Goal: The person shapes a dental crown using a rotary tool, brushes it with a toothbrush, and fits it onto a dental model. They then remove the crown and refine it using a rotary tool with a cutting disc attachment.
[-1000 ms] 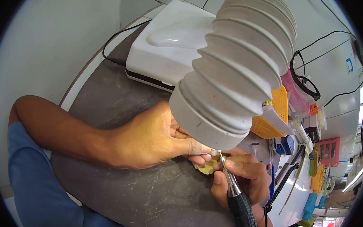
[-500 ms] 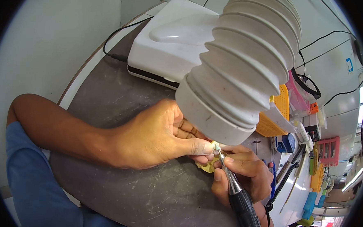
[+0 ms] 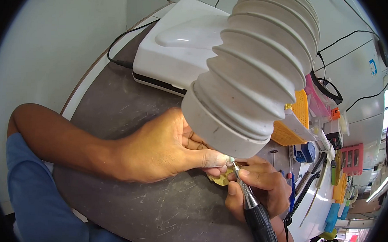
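Note:
Between the thumb and fingers of my left hand [image 3: 161, 152] is a small whitish, tooth-like piece [image 3: 229, 159], mostly covered by the fingertips. My right hand [image 3: 267, 184] grips a rotary handpiece [image 3: 259, 223] like a pen, its black body slanting down toward the bottom edge. The metal tip of the handpiece meets the whitish piece, and the fingers of both hands are close together there. Just beneath them a yellow plaster-like piece [image 3: 220, 178] shows in part. The wide mouth of a ribbed white suction hose [image 3: 260, 67] hangs right above the fingertips, hiding some of them.
A white box-shaped machine [image 3: 180, 41] with a black cord stands at the back of the grey worktop [image 3: 154, 211]. To the right are a yellow basket [image 3: 297, 120], a pink rack [image 3: 352, 159], a coiled cable [image 3: 306, 195] and several hand tools. A wall [image 3: 53, 48] rises at the left.
The view has shifted slightly, so the hose mouth appears a little farther left and lower. Both hands keep their grips, with the handpiece tip still at the whitish piece.

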The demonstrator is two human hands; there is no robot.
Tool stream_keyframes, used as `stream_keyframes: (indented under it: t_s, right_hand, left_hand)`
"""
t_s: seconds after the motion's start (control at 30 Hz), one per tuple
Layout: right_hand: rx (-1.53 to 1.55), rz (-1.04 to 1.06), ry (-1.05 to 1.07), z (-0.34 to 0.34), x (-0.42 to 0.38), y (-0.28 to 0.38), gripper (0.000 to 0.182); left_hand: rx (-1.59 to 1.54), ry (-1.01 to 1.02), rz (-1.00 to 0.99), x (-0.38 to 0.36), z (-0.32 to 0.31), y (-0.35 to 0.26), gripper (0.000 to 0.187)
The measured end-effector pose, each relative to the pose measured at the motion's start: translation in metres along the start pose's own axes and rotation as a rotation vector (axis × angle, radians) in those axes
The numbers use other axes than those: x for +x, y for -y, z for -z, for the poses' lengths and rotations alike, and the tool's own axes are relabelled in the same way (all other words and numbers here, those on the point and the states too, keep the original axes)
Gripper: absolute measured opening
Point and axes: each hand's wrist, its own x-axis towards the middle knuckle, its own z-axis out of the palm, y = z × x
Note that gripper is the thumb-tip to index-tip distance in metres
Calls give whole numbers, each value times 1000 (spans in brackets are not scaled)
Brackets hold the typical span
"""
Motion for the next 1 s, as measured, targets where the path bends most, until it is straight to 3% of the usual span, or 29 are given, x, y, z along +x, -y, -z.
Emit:
stream_keyframes:
  t_s: [1.0]
  right_hand:
    - [31, 49, -72, -4, 0, -4, 34]
  left_hand:
    - [48, -6, -15, 2, 0, 2, 28]
